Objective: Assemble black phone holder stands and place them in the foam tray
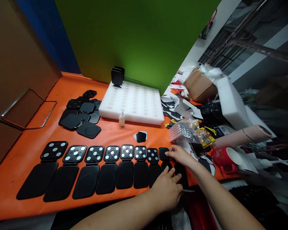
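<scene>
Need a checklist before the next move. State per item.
1. Right hand at the dotless panel: ok, at its right side.
2. Dotless panel's right edge aligned: cannot tell, hand hides part.
3. Left hand off the dotted panels: ok, spread over flaps at the right end.
4. White dots covered on the dotted panels: not ok, exposed on all seven.
5. Bottle upright: ok, in front of the foam block.

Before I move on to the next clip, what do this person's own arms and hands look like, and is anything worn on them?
The left hand and right hand are both ungloved. The left forearm and right forearm are bare, with no sleeve, watch or bracelet in view. No ring shows, though the fingers are small in the picture.
</scene>
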`<state>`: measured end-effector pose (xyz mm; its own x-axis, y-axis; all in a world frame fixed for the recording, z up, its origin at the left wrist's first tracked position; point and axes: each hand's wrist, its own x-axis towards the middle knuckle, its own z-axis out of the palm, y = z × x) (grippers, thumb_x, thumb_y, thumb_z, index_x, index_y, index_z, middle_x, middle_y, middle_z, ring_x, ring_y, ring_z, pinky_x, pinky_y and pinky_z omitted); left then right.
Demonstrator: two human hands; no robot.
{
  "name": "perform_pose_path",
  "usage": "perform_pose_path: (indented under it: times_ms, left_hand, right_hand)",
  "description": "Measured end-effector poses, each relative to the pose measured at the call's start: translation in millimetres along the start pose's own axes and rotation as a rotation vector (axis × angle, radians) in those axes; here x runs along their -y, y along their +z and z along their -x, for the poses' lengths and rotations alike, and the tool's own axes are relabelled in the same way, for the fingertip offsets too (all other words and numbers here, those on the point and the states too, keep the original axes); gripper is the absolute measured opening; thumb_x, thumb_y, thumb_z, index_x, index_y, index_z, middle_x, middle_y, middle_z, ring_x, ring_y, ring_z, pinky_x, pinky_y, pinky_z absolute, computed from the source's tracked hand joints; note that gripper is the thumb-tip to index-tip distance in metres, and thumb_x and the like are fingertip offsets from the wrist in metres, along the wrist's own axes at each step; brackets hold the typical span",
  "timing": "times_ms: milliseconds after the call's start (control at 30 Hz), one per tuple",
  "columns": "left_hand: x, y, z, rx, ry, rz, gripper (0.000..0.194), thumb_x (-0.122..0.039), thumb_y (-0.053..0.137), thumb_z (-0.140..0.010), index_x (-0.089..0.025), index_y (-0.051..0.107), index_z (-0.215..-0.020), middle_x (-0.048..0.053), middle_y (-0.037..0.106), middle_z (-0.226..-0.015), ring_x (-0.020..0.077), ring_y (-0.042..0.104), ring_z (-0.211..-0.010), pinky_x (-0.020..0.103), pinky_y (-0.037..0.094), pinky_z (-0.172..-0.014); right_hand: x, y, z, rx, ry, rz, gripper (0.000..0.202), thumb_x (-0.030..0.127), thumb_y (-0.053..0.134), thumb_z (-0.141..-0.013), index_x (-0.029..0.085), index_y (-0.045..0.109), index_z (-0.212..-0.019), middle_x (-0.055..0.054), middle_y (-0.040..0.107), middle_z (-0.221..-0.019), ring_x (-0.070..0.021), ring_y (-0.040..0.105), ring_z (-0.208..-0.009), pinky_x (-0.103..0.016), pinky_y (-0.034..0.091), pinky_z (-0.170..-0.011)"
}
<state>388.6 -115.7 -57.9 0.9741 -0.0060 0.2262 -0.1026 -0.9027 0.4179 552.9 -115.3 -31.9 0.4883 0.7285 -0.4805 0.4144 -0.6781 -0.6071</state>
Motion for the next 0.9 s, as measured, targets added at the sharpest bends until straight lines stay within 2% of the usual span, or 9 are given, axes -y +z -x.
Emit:
perform_pose_path:
  times_ms: [167, 300, 367, 433, 533, 633, 700, 800, 900]
  left_hand:
    - [0, -1.2, 0, -0.001, 0.001, 0.007, 0.031, -0.037, 0.038, -0.086, -0.02, 0.063, -0.096, 0.005, 0.052, -0.125, 0.0295, 0.043, -0.115, 0.048, 0.025, -0.097]
    - [0, -2.4, 0, 0.003, -0.006, 0.02, 0.032, -0.037, 0.037, -0.087, -0.019, 0.063, -0.094, 0.005, 0.052, -0.125, 0.0294, 0.043, -0.116, 0.048, 0.025, -0.098]
    - [0, -3.0, 0, -0.001, -0.017, 0.067, 0.032, -0.037, 0.038, -0.087, -0.018, 0.063, -0.093, 0.006, 0.052, -0.125, 0.0295, 0.042, -0.118, 0.048, 0.024, -0.1]
    - [0, -4.6, 0, -0.012, -0.049, 0.166, 0.031, -0.036, 0.04, -0.087, -0.017, 0.064, -0.093, 0.006, 0.053, -0.125, 0.029, 0.041, -0.119, 0.047, 0.023, -0.101]
    - [1, -10.1, -1, -0.045, -0.134, 0.301, 0.03, -0.035, 0.039, -0.087, -0.019, 0.063, -0.097, 0.004, 0.057, -0.119, 0.0251, 0.043, -0.118, 0.044, 0.025, -0.102]
    - [1, -18.9, -2, -0.076, -0.216, 0.361, 0.029, -0.032, 0.035, -0.09, -0.022, 0.059, -0.102, 0.002, 0.064, -0.107, 0.0189, 0.051, -0.108, 0.039, 0.031, -0.099]
    - [0, -25.7, -3, -0.078, -0.241, 0.392, 0.029, -0.03, 0.033, -0.09, -0.022, 0.059, -0.098, 0.001, 0.066, -0.096, 0.0159, 0.057, -0.094, 0.036, 0.035, -0.096]
    - [0, -37.2, 0, -0.058, -0.255, 0.406, 0.032, -0.033, 0.033, -0.09, -0.019, 0.061, -0.083, 0.001, 0.066, -0.081, 0.0147, 0.06, -0.076, 0.034, 0.042, -0.089]
    - [3, -50.2, 12, -0.044, -0.267, 0.396, 0.03, -0.036, 0.038, -0.088, -0.018, 0.061, -0.08, 0.002, 0.066, -0.079, 0.0155, 0.06, -0.074, 0.034, 0.043, -0.087]
  right_hand:
    - [4, -1, -4, 0.009, -0.002, 0.119, 0.02, 0.033, 0.06, -0.068, 0.019, 0.048, -0.059, 0.001, 0.054, -0.047, -0.0123, 0.047, -0.042, -0.022, 0.029, -0.041]
    - [18, -10, -2, -0.125, -0.054, 0.239, 0.026, 0.034, 0.07, -0.06, 0.02, 0.048, -0.057, -0.001, 0.054, -0.053, -0.0149, 0.048, -0.051, -0.026, 0.028, -0.049]
    - [21, -20, 9, -0.184, -0.098, 0.278, 0.024, 0.037, 0.067, -0.064, 0.02, 0.05, -0.061, -0.001, 0.056, -0.059, -0.0163, 0.049, -0.057, -0.027, 0.029, -0.054]
    - [15, -33, 29, -0.162, -0.15, 0.276, 0.023, 0.041, 0.057, -0.074, 0.021, 0.053, -0.065, -0.002, 0.057, -0.062, -0.0172, 0.05, -0.061, -0.028, 0.031, -0.057]
    - [-9, -47, 69, 0.014, -0.125, 0.096, 0.033, 0.048, 0.042, -0.083, 0.021, 0.058, -0.073, -0.002, 0.059, -0.067, -0.0174, 0.052, -0.063, -0.028, 0.036, -0.057]
    - [-33, -44, 105, 0.141, -0.018, -0.193, 0.034, 0.05, 0.046, -0.08, 0.02, 0.06, -0.089, -0.003, 0.06, -0.074, -0.0168, 0.053, -0.064, -0.027, 0.04, -0.057]
    - [-40, -34, 117, 0.105, -0.018, -0.29, 0.03, 0.047, 0.053, -0.077, 0.019, 0.06, -0.085, -0.002, 0.058, -0.074, -0.0155, 0.052, -0.065, -0.027, 0.041, -0.06]
    - [-34, -21, 120, -0.015, -0.062, -0.295, 0.027, 0.043, 0.054, -0.078, 0.018, 0.056, -0.07, 0.001, 0.052, -0.065, -0.0128, 0.048, -0.061, -0.026, 0.039, -0.061]
    - [-21, -19, 112, 0.033, -0.08, -0.314, 0.026, 0.043, 0.056, -0.077, 0.018, 0.054, -0.071, 0.002, 0.05, -0.061, -0.0116, 0.046, -0.058, -0.024, 0.037, -0.056]
